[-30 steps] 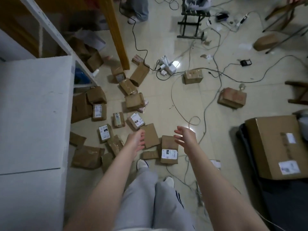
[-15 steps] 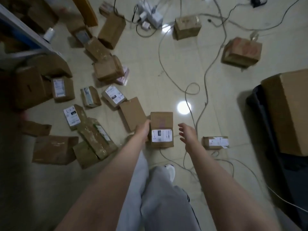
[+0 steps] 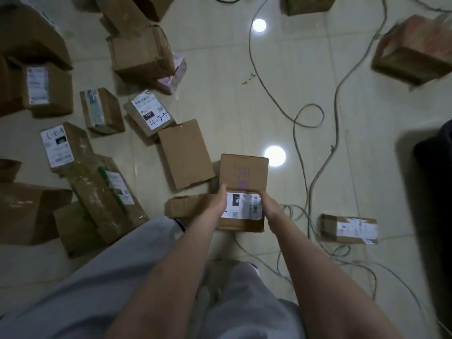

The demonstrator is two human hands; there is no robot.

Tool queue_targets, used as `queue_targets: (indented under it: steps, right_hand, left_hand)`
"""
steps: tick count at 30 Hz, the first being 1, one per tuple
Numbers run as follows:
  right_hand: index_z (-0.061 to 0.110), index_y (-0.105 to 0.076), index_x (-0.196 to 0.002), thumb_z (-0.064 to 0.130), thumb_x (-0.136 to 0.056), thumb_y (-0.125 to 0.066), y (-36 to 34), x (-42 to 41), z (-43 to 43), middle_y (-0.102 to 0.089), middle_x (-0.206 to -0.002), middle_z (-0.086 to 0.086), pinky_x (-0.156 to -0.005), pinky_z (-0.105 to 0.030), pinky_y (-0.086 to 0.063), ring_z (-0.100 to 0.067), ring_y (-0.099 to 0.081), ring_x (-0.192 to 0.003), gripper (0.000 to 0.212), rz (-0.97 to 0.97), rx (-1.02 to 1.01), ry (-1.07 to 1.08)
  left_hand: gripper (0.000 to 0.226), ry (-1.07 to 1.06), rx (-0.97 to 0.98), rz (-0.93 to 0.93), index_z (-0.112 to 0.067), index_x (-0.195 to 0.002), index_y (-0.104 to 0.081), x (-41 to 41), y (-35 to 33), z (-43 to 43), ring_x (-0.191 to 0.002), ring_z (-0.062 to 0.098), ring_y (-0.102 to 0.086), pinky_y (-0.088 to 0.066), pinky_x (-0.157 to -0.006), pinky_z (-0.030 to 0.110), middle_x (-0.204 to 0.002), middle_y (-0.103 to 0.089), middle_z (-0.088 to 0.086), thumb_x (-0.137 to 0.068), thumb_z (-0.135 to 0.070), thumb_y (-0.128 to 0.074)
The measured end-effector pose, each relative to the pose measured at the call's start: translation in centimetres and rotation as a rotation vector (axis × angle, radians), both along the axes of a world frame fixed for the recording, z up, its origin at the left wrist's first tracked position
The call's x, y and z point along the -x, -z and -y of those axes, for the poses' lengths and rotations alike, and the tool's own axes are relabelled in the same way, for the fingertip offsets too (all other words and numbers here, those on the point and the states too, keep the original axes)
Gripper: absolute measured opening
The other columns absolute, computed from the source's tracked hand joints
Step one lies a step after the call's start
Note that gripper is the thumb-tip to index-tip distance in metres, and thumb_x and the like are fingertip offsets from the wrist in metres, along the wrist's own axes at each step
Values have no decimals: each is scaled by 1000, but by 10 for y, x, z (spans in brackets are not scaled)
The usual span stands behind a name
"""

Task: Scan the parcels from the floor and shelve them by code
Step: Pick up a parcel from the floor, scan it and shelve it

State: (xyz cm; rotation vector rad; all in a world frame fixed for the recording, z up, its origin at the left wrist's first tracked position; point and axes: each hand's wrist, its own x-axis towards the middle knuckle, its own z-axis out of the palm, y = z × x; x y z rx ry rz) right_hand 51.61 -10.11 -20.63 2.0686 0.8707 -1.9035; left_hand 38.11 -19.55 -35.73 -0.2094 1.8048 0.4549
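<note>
Head view, looking straight down. Holding a box (image 3: 244, 172) low over the floor (image 3: 244, 94), just ahead of the knees and near the middle of the view. Cannot tell whether resting on the tiles or lifted off them.

Gripping its left side with the left hand (image 3: 217, 204), fingers curled round the edge beside the label (image 3: 242, 207). Clasping its right side with the right hand (image 3: 269, 209), thumb at the label's corner. Showing "15H" on the label, with a barcode and a small square code.

Just beside the box, up and to the left, a plain carton (image 3: 184, 152) lying flat. Beyond that, a marked parcel (image 3: 149, 113) with "4-3-4" written on it, among many more to the left. Well apart to the right, a small parcel (image 3: 347, 228) lying among cables (image 3: 315, 177). Far upper right, a reddish box (image 3: 413, 50), blurred. At the bottom, grey trousers (image 3: 122, 277).
</note>
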Motion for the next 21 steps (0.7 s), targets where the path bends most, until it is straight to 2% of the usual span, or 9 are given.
queue_targets:
  steps: [2, 3, 5, 8, 10, 12, 16, 18, 21]
  right_hand:
    - [16, -63, -118, 55, -95, -46, 2, 2, -5, -65, -103, -2, -67, -30, -38, -16, -58, -85, 49, -20, 32, -3]
    - [19, -63, -119, 57, -96, -43, 2, 2, -8, -65, -105, -2, -77, -33, -41, -17, -58, -93, 48, -28, 50, -9]
    - [22, -64, -112, 60, -96, -39, 5, 1, -13, -64, -108, -4, -87, -39, -42, -21, -59, -100, 48, -20, 64, 5]
    - [18, -65, -92, 53, -98, -40, -11, 1, -12, -66, -91, -6, -68, -30, -41, -18, -59, -79, 44, -9, 31, 64]
    - [18, -69, -89, 54, -95, -46, -25, 4, -7, -71, -96, -8, -79, -34, -46, -24, -64, -88, 43, 6, -18, 57]
    - [21, -72, -88, 56, -90, -51, -42, 5, -2, -72, -100, -7, -90, -40, -49, -28, -65, -97, 41, 44, -112, 46]
    - [22, -68, -94, 54, -89, -54, -98, 12, 1, -69, -102, -2, -97, -44, -47, -24, -61, -100, 35, 68, -244, 60]
    - [23, -66, -95, 46, -94, -55, -135, 19, -2, -67, -99, 0, -96, -43, -47, -22, -60, -99, 25, 49, -305, 84]
    - [21, -66, -96, 37, -96, -56, -195, 32, -11, -68, -99, 2, -86, -37, -45, -15, -59, -91, 18, 0, -373, 152]
  left_hand:
    - [115, -17, 13, 22, -17, -137, -57, -6, -44, -15, -116, 32, -62, -45, -106, 50, -134, -62, 8, -53, -94, -43]
    - [116, -3, 24, 25, -17, -146, -47, -7, -57, -21, -129, 31, -52, -39, -111, 48, -146, -49, 8, -58, -93, -43]
    - [124, 47, 28, 38, -22, -153, -36, -9, -74, -27, -138, 29, -42, -35, -113, 48, -155, -36, 4, -55, -99, -44]
    - [135, 45, -15, 98, -31, -139, -55, -10, -39, -13, -122, 27, -59, -47, -103, 47, -144, -54, 5, -30, -110, -42]
    - [130, 61, -32, 109, -31, -129, -64, -11, -33, -6, -116, 26, -62, -44, -103, 45, -134, -61, 6, -31, -111, -38]
    - [124, 67, -53, 81, -35, -122, -68, -4, -71, -6, -118, 25, -59, -39, -107, 47, -131, -63, 2, -31, -112, -35]
    - [97, 47, -105, -62, -29, -109, -70, 8, -167, -14, -110, 28, -62, -44, -104, 50, -117, -68, 5, -53, -101, -39]
    - [86, 2, -174, -124, -26, -99, -67, 17, -236, -26, -104, 28, -64, -47, -100, 47, -110, -69, 5, -54, -96, -45]
    - [43, -40, -299, -230, -27, -84, -57, 27, -326, -40, -103, 28, -62, -49, -92, 39, -108, -66, 8, -72, -68, -51]
